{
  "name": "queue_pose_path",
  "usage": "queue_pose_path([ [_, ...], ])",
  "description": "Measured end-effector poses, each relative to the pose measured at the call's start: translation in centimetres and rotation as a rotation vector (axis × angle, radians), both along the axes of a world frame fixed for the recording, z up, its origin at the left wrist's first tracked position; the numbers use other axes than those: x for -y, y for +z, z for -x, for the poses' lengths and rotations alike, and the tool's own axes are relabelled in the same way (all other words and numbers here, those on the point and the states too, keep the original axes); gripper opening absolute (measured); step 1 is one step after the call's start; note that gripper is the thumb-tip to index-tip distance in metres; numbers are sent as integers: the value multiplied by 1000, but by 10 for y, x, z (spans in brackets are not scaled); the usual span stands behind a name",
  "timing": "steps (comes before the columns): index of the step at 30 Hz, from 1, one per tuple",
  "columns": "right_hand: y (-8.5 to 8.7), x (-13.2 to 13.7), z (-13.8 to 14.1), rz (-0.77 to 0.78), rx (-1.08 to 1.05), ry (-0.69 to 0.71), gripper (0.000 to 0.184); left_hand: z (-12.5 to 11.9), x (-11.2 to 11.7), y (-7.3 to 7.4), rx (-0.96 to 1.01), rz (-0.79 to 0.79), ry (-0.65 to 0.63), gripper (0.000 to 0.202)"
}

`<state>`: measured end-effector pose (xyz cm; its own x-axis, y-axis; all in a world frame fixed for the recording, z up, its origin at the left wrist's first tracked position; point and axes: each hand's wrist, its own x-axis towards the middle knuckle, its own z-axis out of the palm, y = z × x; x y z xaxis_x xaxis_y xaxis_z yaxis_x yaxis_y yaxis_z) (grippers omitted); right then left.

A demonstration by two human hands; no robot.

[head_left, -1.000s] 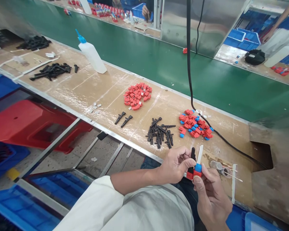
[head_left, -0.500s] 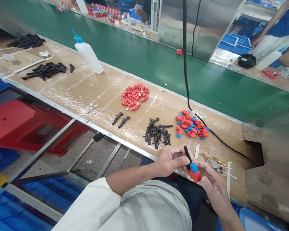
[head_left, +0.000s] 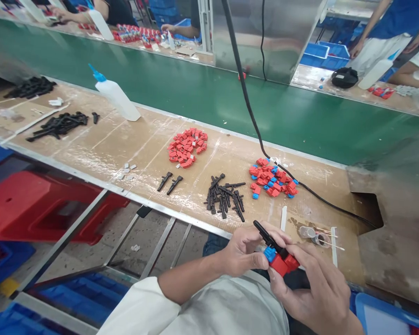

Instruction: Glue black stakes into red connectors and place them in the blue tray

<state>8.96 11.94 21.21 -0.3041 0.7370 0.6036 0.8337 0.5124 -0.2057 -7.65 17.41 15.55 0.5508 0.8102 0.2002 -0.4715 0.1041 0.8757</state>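
Note:
Close in front of my body, both hands are at one small toy assembly. My right hand (head_left: 316, 279) grips a red toy arm (head_left: 281, 264) with a blue fist (head_left: 269, 253). Against the fist lies a black toy gun (head_left: 265, 234), its long end pointing up and left. My left hand (head_left: 240, 253) is closed about the gun, with its thumb beside the blue fist; some fingertips are hidden behind the gun. Ahead of the hands lie a pile of black toy guns (head_left: 226, 195) and a pile of red toy arms with blue fists (head_left: 270, 179).
A pile of red parts (head_left: 186, 146) and a white squeeze bottle (head_left: 117, 97) stand further left. Small cups (head_left: 307, 231) with cotton swabs sit right of my hands. A black cable (head_left: 246, 93) hangs down onto the table. Beyond runs a green conveyor belt (head_left: 181, 88), with other people across it.
The gun has gone from near upright to slanting across the red arm. The red arm has turned, so its blue fist now faces my left hand. The camera view has shifted slightly.

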Motion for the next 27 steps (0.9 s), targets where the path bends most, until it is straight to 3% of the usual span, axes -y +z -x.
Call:
queue_pose_path([
  [5,3,5,10,-157,122,-19,36,-4,12,7,63,71,21,55],
  [13,-9,7,11,-205,123,-54,38,-14,19,11,54,205,131,57],
  [17,-6,10,12,-179,91,-44,35,-6,27,7,-13,118,182,55],
  [22,-7,42,0,-129,-5,68,27,0,42,-4,-176,-189,80,33],
  [24,-17,70,-17,-60,-46,-25,31,-10,43,-8,-221,-252,-34,31],
  [25,-23,89,-28,-1,-60,-139,33,-17,46,-8,-238,-278,-114,36],
  [27,-35,131,-53,117,-157,-527,31,-31,53,-7,-269,-338,-267,53],
])
